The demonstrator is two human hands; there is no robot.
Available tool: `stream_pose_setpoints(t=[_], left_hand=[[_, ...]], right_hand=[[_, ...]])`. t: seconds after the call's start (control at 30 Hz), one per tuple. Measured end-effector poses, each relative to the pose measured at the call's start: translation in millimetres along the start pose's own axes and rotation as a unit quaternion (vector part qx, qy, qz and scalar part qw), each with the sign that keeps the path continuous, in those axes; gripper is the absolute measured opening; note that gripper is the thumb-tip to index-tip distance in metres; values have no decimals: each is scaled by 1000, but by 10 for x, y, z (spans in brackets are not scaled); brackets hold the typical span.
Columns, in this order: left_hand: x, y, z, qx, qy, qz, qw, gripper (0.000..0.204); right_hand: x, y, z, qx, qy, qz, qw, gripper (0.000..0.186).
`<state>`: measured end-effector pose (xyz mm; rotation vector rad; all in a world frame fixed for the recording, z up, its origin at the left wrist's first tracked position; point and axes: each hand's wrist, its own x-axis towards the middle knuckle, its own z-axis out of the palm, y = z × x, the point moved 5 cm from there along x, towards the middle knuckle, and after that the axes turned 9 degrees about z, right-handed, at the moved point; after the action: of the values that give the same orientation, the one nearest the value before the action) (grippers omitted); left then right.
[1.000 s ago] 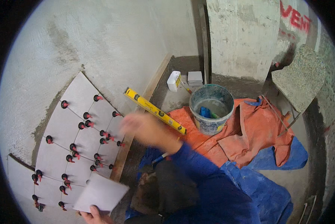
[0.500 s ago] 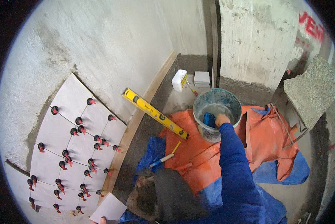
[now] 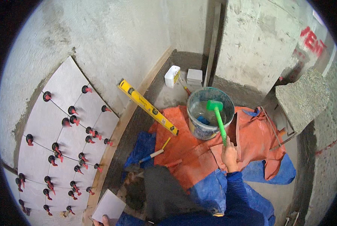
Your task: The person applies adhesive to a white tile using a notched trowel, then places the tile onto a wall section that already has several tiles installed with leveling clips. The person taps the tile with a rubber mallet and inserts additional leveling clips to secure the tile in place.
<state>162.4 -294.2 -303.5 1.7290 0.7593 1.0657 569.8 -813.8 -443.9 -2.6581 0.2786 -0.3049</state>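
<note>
**Right hand (image 3: 229, 153) gripped one green mallet (image 3: 219, 121) above the orange sheet (image 3: 195, 162)**

The right hand's fingers were wrapped around the end of the mallet's handle. The left hand (image 3: 106, 220), at the lower edge, held one loose white tile (image 3: 109, 207), its thumb over the near edge; the rest of that hand was cut off. Just beyond the right grip stood one bucket (image 3: 202, 130), the mallet's head showing over its mouth and one blue item (image 3: 202, 120) lying inside. Left of the grip lay one slim marker-like tool (image 3: 153, 154), and beyond that one yellow level (image 3: 148, 106). Farther left, about thirty black-and-red clips (image 3: 47, 96) studded the tiled surface (image 3: 59, 84); overlaps kept the count inexact. Farthest out, past the bucket, were one red-handled brush-like tool (image 3: 186, 89), one white container (image 3: 172, 76) and one small stack of tiles (image 3: 195, 77), too small to count singly.

Half a second earlier the right hand had been down in the bucket; now it was out, on the near side, with the mallet. The left hand had kept its tile, and the blue item had stayed in the bucket.
</note>
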Motion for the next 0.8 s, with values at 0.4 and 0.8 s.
stream_pose_setpoints(t=[0.4, 0.8], left_hand=[[-198, -384, -69, 2, -60, -20, 998, 37], [-116, -328, -23, 62, -57, 11, 996, 39]], right_hand=[[380, 267, 317, 142, -33, 242, 959, 66], [403, -259, -323, 283, 133, 133, 940, 55]])
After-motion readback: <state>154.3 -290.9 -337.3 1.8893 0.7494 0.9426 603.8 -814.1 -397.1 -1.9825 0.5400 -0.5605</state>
